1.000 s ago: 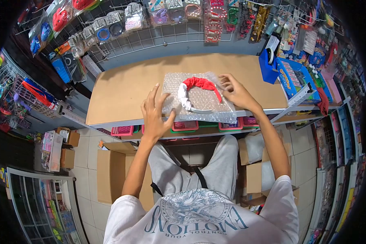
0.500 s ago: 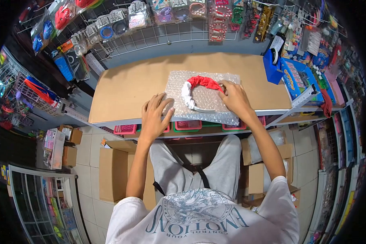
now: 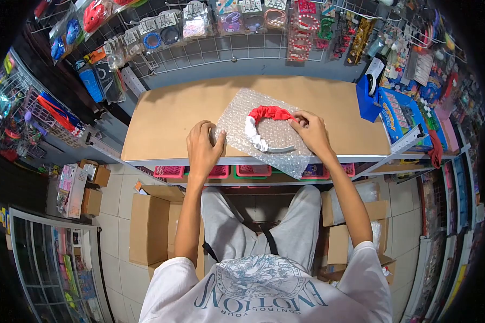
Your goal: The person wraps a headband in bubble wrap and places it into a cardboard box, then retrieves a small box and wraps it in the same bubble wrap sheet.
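Turned aslant since the earlier frame, the bubble wrap [image 3: 233,117] is lying on the tabletop [image 3: 164,118] under the red-and-white headband [image 3: 250,128], whose red end my right hand [image 3: 312,132] is pinching while my left hand [image 3: 203,149] is resting, thumb and fingers apart, by the wrap's left edge.

The headband [image 3: 251,129] is red along one part and white along another. Clear, silvery bubble wrap [image 3: 234,116] shows a regular dotted pattern over the plain tan bench [image 3: 167,118]. The baskets [image 3: 253,170] are bright pink, the holder [image 3: 368,106] solid blue, and the cardboard box [image 3: 140,229] brown. The trousers [image 3: 226,220] are plain grey; the white shirt [image 3: 261,312] carries a blue-grey print and lettering. The floor [image 3: 110,210] is pale, gridded with darker lines, and the wall [image 3: 199,72] grey-blue.
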The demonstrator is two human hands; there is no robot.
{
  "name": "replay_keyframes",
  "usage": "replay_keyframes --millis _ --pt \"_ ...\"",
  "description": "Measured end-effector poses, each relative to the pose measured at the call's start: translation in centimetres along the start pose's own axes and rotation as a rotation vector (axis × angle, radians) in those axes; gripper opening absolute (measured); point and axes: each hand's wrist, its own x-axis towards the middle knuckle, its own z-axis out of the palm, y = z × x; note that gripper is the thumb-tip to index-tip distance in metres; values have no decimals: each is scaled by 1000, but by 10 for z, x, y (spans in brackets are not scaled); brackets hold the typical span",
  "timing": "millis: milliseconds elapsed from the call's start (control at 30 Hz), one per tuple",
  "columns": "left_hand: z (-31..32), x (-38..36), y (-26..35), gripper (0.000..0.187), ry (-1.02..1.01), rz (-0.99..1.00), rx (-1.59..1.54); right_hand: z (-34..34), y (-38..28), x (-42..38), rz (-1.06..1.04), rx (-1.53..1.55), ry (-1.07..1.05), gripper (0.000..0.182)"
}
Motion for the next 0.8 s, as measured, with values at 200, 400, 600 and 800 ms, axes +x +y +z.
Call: replay_keyframes --millis 200,400,600,800 --pt "3 -3 0 26 37 27 -27 2 3 1 -44 -54 15 26" --pt "-9 8 25 25 -155 -478 -490 5 2 0 -58 -86 36 24" --pt "10 -6 52 43 -134 -81 -674 5 2 1 -70 -100 43 23" --pt "22 -10 51 46 -202 277 -463 3 -2 -1 -24 -102 7 23"
